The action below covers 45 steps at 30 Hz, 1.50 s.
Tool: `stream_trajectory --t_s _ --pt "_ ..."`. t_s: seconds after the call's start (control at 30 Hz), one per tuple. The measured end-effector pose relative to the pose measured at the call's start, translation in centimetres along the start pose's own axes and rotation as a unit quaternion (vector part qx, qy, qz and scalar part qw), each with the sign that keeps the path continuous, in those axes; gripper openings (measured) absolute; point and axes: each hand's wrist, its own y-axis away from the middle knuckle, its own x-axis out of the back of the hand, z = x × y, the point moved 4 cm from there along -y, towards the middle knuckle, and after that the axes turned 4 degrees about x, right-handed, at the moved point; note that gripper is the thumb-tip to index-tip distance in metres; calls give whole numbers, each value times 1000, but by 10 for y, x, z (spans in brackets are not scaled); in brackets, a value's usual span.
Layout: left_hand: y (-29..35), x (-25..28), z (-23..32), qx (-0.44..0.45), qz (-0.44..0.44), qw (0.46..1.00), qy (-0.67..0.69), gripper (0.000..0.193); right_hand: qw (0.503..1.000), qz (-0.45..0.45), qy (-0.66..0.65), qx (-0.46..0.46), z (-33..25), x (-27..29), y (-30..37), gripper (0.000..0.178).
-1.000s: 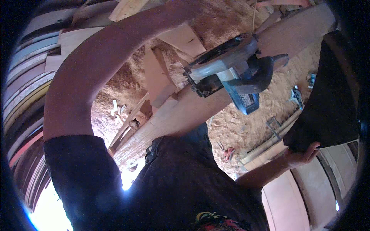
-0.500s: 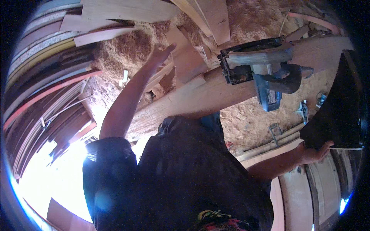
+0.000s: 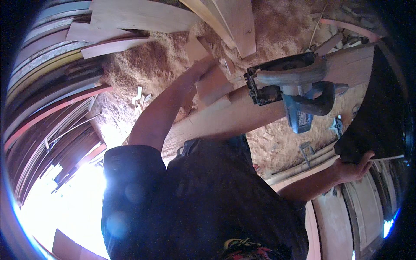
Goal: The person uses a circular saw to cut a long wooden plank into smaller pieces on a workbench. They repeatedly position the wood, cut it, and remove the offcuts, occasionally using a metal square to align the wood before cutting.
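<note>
Sawdust covers the floor (image 3: 277, 147), and a long wooden plank (image 3: 251, 115) slants in front of the person. At right is a broad dark panel (image 3: 372, 112); a blue-and-black circular saw (image 3: 292, 79) rests on the plank. The right hand (image 3: 353, 171) has its fingers curled round the panel's lower edge. The left hand (image 3: 206, 67) overlaps a flat offcut (image 3: 214, 89); its fingers' opening and contact I cannot tell.

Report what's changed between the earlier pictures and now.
The left hand drew back from its far reach, then moved right, over the wood offcuts beyond the plank; contact is unclear. The right hand keeps hold of the dark panel, and the circular saw still rests on the plank.
</note>
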Motion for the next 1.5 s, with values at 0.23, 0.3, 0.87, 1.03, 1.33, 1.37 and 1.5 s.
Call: stream_trajectory --t_s 0.23,0.3,0.87,1.03,1.33,1.37,1.5 --pt "64 97 -5 37 -54 991 115 60 999 9 -48 -21 -20 13 10 62" --pt "159 121 7 15 13 990 142 62 996 -3 -84 -14 -25 16 12 64" --pt "481 36 -415 -119 352 919 -132 120 949 -146 -276 33 -159 -13 183 54" --pt "481 -25 -493 -134 424 894 -53 121 904 -242 -348 58 -197 1 239 51" --pt "466 -23 -529 -79 446 891 -29 102 870 -299 -372 120 -223 32 303 53" --pt "469 -15 -527 -80 457 886 -26 102 871 -293 -368 139 -228 36 312 54" --pt "446 4 -486 -113 476 871 -44 107 870 -289 -349 193 -254 59 330 56"
